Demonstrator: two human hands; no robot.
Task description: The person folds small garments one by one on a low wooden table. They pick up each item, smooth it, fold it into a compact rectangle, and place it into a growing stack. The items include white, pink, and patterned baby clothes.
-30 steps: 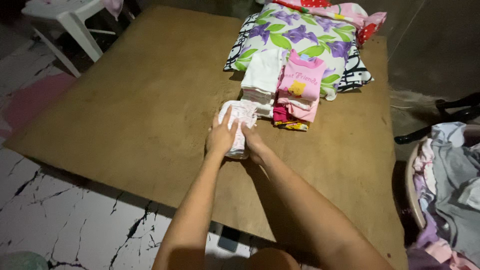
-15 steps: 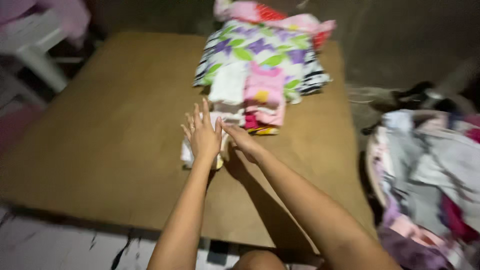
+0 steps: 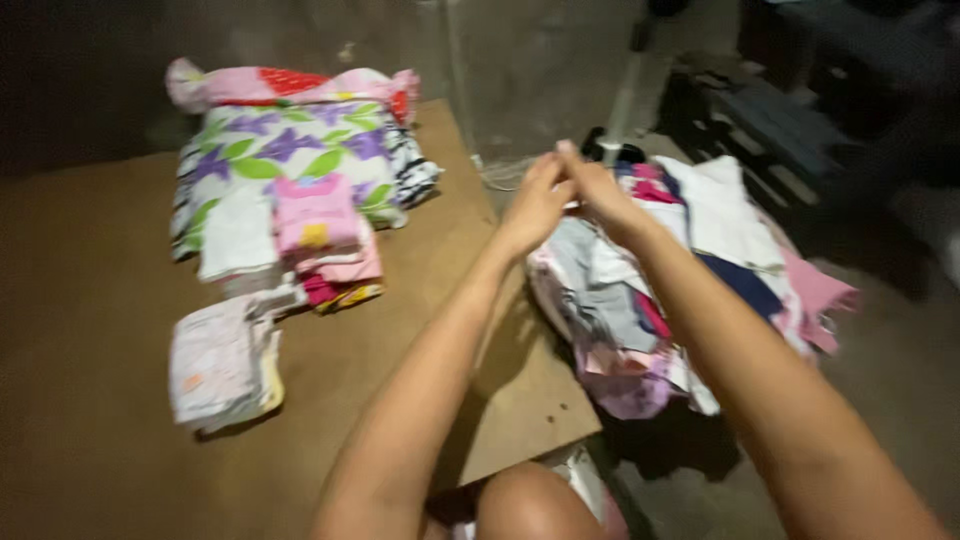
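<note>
**Both hands over the heap of unsorted clothes**

Your left hand (image 3: 535,205) and right hand (image 3: 590,185) meet above the heap of clothes (image 3: 660,270) on your right, fingertips touching at the top of the pile. The frame is blurred here, so I cannot tell whether either grip has closed on cloth or is just brushing it; the fingers look drawn together, not spread. The heap is a loose tangle of grey, white, pink and dark blue pieces, spilling low beside the edge of the brown board (image 3: 90,400).

Off to your left, well apart from your hands, the folded work sits in order. A small white folded garment (image 3: 222,365) lies flat and alone on the board, nearest you. Just beyond it stands the folded stack (image 3: 325,240), pink pieces on top, with a white folded pile (image 3: 238,235) touching its left side. Both lean against a flowered pillow (image 3: 285,150), which seems to serve as a backstop so the piles stay squared. Behind that lies a pink cushion with red patches (image 3: 290,85). Your knee (image 3: 535,505) shows at the bottom, close to the board's corner, keeping heap and stacks within reach.
</note>
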